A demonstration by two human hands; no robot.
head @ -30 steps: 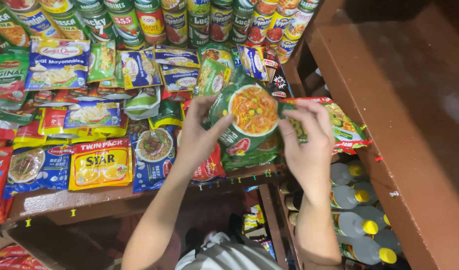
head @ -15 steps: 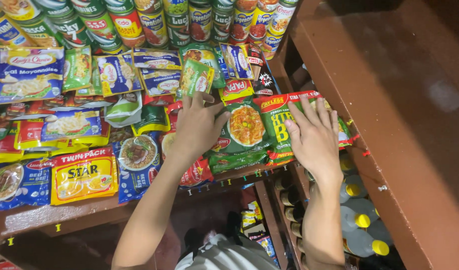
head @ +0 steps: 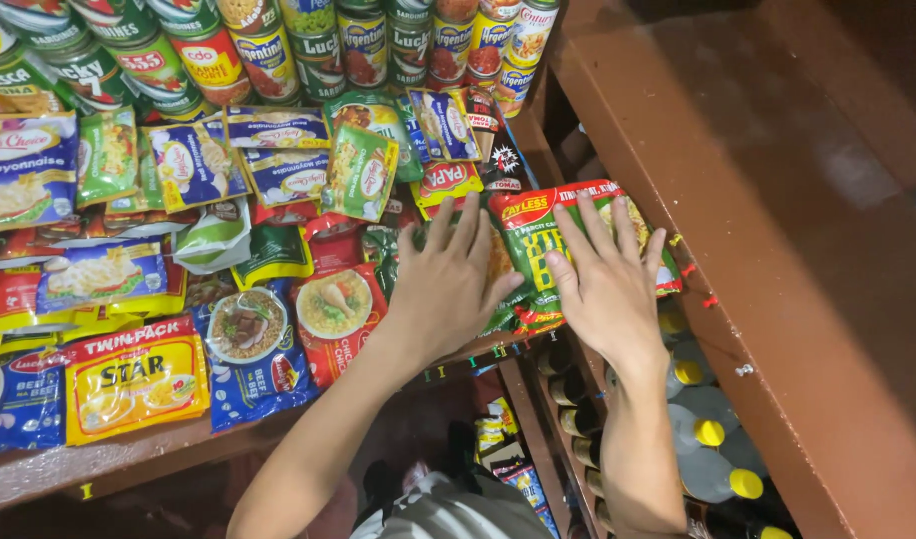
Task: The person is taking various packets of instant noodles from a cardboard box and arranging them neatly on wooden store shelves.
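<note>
From the head view, both hands are pressed flat on a green noodle packet (head: 538, 250) with red trim and yellow lettering, lying at the right end of the brown shelf (head: 129, 464), just in front of the row of tin cans (head: 278, 50). The left hand (head: 448, 289) has its grip released, fingers spread flat over the packet's left part. The right hand (head: 606, 284) is the same, open palm down on its right half, right at the shelf's edge.
</note>
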